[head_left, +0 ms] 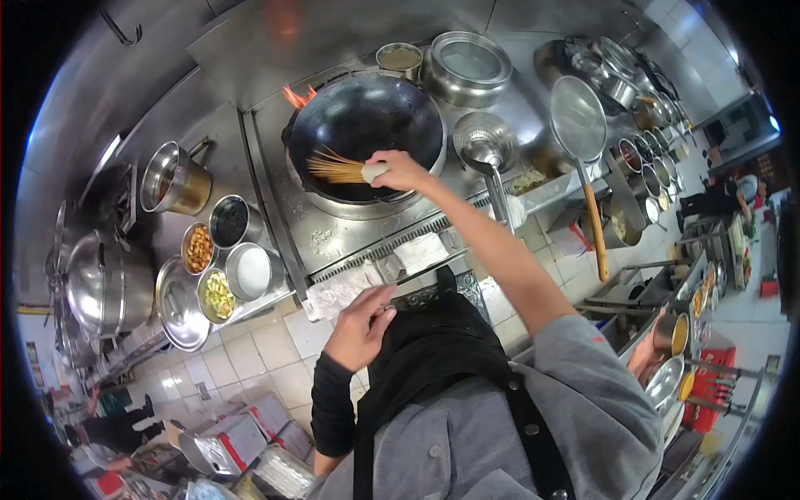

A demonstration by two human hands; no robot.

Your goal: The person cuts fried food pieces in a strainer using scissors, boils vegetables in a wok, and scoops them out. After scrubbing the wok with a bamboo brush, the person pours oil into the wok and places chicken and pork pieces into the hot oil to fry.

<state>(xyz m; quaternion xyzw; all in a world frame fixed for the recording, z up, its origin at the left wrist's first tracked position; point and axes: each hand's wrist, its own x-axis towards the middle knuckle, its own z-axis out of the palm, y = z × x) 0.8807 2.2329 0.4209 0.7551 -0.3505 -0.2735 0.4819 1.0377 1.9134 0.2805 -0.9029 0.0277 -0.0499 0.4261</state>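
My right hand (399,172) is closed around the pale bound end of a bamboo wok brush (337,167). The brush's bristles fan out to the left, inside the near-left part of a large dark wok (367,121) that sits on the stove ring. Orange flame (298,97) shows at the wok's far-left rim. My left hand (360,327) hovers in front of my apron, below the stove's front edge, with its fingers loosely bent, the thumb apart and nothing visible in it. White folded cloths (342,288) lie along that edge, close to the left hand.
A perforated strainer (483,140) with a ladle (486,157) on it lies right of the wok. A wooden-handled mesh skimmer (578,119) juts over the front edge. Behind stands a lidded pot (468,68). Ingredient pots, including chopped greens (218,297), stand left.
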